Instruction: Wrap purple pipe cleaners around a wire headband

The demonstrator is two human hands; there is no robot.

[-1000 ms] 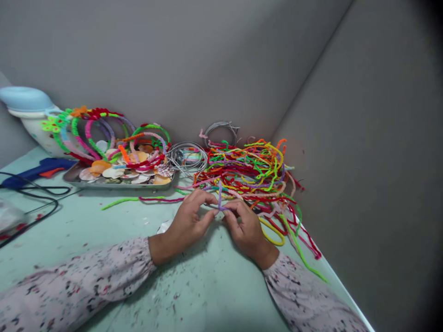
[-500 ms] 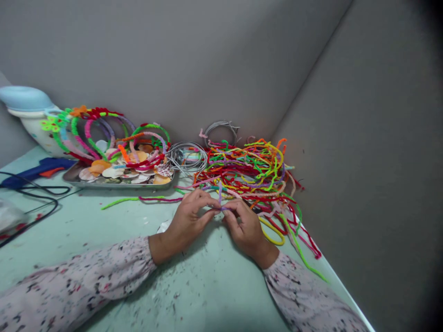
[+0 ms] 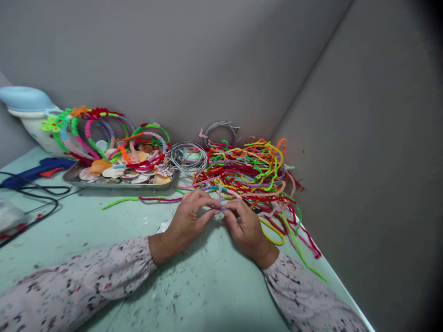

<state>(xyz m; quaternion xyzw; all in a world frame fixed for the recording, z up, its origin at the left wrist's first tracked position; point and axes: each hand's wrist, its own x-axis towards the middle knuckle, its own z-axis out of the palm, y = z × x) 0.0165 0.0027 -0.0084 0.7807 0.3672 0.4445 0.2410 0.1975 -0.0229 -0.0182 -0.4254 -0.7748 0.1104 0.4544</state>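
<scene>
Between my two hands is a short purple pipe cleaner, one end of it sticking up. My left hand pinches it from the left with thumb and fingertips. From the right, my right hand pinches the same piece, so the fingertips almost meet. Part of the pipe cleaner is hidden by the fingers. Just behind the hands lies a tangled heap of coloured pipe cleaners. A yellow loop rests beside my right hand.
A metal tray of seashells stands at the back left, with fuzzy headbands on it. Coiled grey wire sits beside it. Further left are a blue glue gun, a black cable and a white container with a blue lid.
The upright end of the purple pipe cleaner stands slightly lower than before. Both hands keep almost the same place and pinch.
</scene>
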